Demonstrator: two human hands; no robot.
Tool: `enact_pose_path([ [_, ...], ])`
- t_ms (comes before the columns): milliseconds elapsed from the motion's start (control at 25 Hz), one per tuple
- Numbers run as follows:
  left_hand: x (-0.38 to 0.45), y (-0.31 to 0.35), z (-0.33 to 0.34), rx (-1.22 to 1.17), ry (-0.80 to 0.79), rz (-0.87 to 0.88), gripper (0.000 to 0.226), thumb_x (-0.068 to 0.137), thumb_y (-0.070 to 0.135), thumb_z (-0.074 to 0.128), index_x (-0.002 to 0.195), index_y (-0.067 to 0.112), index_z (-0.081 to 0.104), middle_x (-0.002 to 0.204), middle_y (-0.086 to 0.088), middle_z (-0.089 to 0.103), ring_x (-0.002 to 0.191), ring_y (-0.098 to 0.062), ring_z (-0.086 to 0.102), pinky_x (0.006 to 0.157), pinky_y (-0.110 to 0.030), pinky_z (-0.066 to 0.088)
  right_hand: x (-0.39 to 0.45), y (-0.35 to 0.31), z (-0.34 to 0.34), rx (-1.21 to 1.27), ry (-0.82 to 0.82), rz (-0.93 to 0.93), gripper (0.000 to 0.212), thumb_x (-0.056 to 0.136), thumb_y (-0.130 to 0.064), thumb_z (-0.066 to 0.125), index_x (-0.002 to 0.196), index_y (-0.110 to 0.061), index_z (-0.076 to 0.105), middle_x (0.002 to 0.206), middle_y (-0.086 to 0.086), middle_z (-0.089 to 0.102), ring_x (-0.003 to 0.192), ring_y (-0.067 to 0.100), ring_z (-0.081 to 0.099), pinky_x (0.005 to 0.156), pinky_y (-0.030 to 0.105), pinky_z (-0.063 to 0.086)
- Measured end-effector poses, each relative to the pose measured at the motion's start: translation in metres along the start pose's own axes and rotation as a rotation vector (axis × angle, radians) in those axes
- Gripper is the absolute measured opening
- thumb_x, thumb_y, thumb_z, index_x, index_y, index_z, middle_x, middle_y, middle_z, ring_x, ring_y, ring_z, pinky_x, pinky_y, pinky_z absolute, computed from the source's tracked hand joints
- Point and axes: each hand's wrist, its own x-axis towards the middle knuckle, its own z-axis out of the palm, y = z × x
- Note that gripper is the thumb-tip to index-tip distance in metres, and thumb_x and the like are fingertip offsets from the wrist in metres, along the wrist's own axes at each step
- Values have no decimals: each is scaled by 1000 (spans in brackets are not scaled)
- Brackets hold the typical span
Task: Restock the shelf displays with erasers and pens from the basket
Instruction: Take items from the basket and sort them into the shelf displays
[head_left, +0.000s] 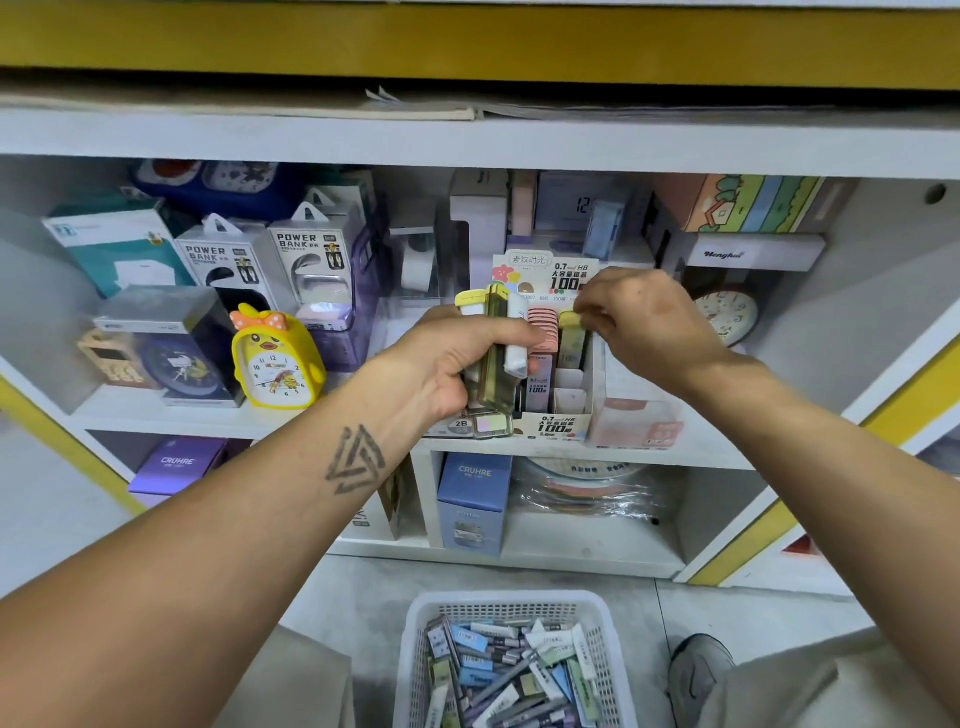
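Note:
My left hand (457, 358) grips a bundle of slim yellow-capped cases (493, 322) upright in front of the shelf. My right hand (639, 317) pinches the yellow cap of one case (571, 332) standing in the right slot of a cardboard display box (558, 423) marked 0.7 HB. Pink-capped cases (543, 325) fill the slot beside it. Below, on the floor, a white plastic basket (421, 639) holds several mixed cases and erasers (509, 670).
A yellow duck alarm clock (275, 361) and power bank boxes (311, 260) stand left of the display. A pink box (639, 423) sits to its right, with a round clock (727, 314) behind. My shoe (696, 675) is beside the basket.

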Motion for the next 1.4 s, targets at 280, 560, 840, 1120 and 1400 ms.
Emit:
enact_pose_path([
  [280, -3, -2, 6, 40, -111, 19, 42, 70, 2, 84, 110, 2, 71, 100, -19, 75, 72, -28, 73, 52, -34, 55, 5, -28, -12, 963, -83, 435, 17, 92, -32, 71, 92, -16, 76, 75, 3, 71, 59, 11, 61, 54, 22, 48],
  [560, -4, -1, 3, 41, -136, 35, 42, 67, 9, 85, 107, 4, 72, 92, -14, 75, 66, -22, 70, 54, -29, 55, 2, -27, -21, 1196, -111, 552, 22, 82, -10, 79, 98, 2, 71, 63, 5, 69, 52, 11, 60, 51, 21, 52],
  [840, -4, 4, -11, 133, -38, 93, 28, 66, -8, 82, 90, 5, 75, 85, -19, 73, 58, -21, 65, 53, -29, 56, 0, -33, -21, 1306, -138, 503, 25, 85, -1, 72, 110, 3, 68, 71, 9, 73, 58, 13, 66, 56, 20, 55],
  [1120, -8, 13, -22, -3, -4, 73, 16, 74, -3, 78, 88, 2, 73, 83, -17, 73, 52, -16, 64, 48, -25, 54, 1, -42, -16, 1217, -201, 518, 14, 96, -9, 63, 109, -7, 68, 101, 17, 75, 80, 24, 74, 65, 27, 60],
  [1400, -13, 17, -39, 5, -66, -64, 17, 73, 4, 77, 87, 5, 68, 75, -14, 70, 49, -12, 59, 48, -21, 53, -2, -47, -6, 638, -213, 106, 30, 93, -20, 70, 115, -40, 72, 98, 2, 66, 93, 22, 63, 88, 45, 53],
])
